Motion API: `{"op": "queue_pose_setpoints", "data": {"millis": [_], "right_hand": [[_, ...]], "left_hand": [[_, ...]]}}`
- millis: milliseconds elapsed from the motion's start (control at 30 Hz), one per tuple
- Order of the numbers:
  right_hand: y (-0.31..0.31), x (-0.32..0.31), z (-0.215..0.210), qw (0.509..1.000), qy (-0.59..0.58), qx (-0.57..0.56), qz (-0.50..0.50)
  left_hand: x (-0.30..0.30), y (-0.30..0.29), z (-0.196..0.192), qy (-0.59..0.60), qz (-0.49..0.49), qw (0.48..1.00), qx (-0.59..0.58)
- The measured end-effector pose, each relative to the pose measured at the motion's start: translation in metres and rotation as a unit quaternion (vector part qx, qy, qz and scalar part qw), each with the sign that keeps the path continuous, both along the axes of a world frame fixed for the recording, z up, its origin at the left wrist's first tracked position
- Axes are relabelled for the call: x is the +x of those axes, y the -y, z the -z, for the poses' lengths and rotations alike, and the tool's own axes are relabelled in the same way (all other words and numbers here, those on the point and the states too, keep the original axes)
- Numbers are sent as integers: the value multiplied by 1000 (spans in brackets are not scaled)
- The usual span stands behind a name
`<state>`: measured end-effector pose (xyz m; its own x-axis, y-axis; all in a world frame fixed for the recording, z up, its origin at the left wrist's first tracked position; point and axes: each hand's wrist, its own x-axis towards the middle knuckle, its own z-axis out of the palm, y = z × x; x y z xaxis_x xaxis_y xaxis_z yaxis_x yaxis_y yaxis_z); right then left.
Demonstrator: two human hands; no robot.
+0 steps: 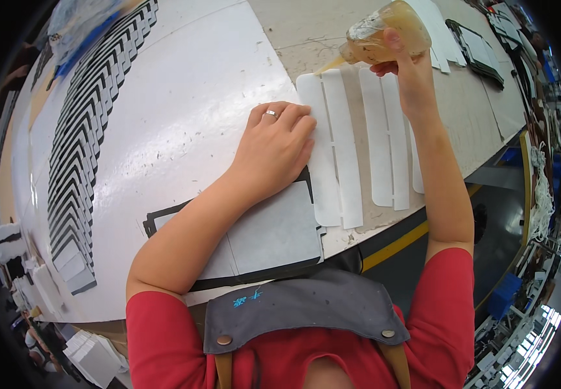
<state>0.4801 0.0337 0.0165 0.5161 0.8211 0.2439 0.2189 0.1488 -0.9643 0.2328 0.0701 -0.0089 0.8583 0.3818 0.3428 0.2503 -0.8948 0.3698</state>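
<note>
My right hand (398, 59) is raised at the far side of the table, wrapped around a cloudy, amber-stained squeeze bottle (372, 44) with a tapered nozzle. The bottle tilts down to the left, its tip at the far end of a pair of long white strips (330, 149). My left hand (280, 139), wearing a ring, rests with curled fingers at the left edge of these strips; what its fingertips hold, if anything, is hidden. Beneath my left forearm lies a flat black-edged panel with a pale grey face (277, 227).
A second pair of white strips (381, 139) lies to the right, partly behind my right arm. A long overlapping row of black-and-grey pieces (76, 175) runs along the left. More black-edged pieces (478, 52) lie at the far right. The near table edge curves before me.
</note>
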Motion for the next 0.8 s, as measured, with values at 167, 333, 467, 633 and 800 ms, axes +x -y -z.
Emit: {"op": "queue_pose_setpoints", "data": {"millis": [167, 333, 467, 633, 800], "right_hand": [[1, -2, -1, 1000, 12, 11, -8], [10, -1, 1, 1000, 10, 5, -13], [25, -12, -4, 1000, 6, -17, -24], [46, -22, -5, 999, -39, -17, -23], [69, -36, -7, 998, -59, -26, -20]], "left_hand": [[0, 0, -1, -2, -2, 1000, 0], [1, 1, -1, -1, -2, 1000, 6], [0, 0, -1, -5, -2, 1000, 5], [1, 1, -1, -3, -2, 1000, 9], [1, 1, 0, -5, -3, 1000, 13]]}}
